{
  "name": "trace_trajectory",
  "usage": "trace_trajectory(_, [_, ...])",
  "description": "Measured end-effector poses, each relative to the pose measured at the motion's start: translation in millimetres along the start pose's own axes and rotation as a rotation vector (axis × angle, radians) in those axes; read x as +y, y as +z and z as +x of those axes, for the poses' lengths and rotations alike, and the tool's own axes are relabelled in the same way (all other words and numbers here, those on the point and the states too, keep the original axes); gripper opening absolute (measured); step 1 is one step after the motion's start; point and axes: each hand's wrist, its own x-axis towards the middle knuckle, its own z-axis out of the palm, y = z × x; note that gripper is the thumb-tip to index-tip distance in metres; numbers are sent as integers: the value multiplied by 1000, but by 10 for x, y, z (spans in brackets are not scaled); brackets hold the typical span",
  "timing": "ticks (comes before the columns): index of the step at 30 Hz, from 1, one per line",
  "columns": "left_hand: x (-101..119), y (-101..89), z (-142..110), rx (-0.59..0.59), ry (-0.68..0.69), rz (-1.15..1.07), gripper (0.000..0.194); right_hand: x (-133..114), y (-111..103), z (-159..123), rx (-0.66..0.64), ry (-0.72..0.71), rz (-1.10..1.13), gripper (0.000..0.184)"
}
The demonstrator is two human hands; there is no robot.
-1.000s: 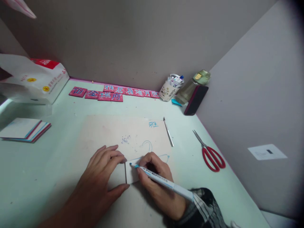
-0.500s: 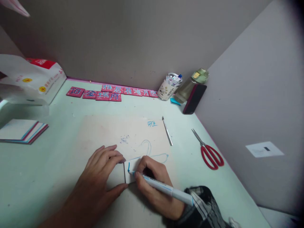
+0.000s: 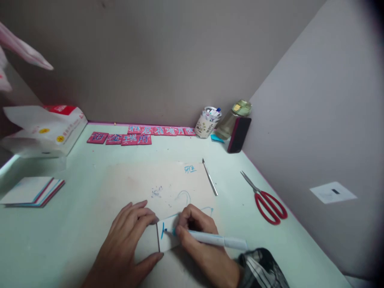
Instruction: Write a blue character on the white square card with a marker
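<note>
Left hand: partly open; the thumb and index finger hold the white tile at its two left corners.
Right hand: closed in a writing grip around the blue-and-white marker; the wrist enters from a dark patterned sleeve.
White tile: flat on the pale sheet, between the hands; bears a bold blue stroke near its left edge (the right part is hidden by the fingers).
Marker: tilted, tip pointing left; the nib appears to touch the tile, though blur prevents certainty.
Pale sheet: lies on the table; carries blue lines and one blue character at its upper right corner.
Craft knife: along the right edge of the sheet, blade end away from the person.
Scissors: red-handled, right of the knife, blades slightly parted.
Red tiles: two rows near the back wall, marked with characters.
Tile stack: at the left, white faces up.
Rear right: pen can, green bottle and upright phone, side by side.
</note>
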Motion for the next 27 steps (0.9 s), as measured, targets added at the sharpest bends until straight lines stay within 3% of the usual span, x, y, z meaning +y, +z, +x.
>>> trace_trajectory(9, [15,-48,55,-1,20,38,51,41,-32,26,89,17,44,18])
trace_trajectory(27, [52,-79,32,-77,-33,-10,48,55,-1,22,70,-21,60,16])
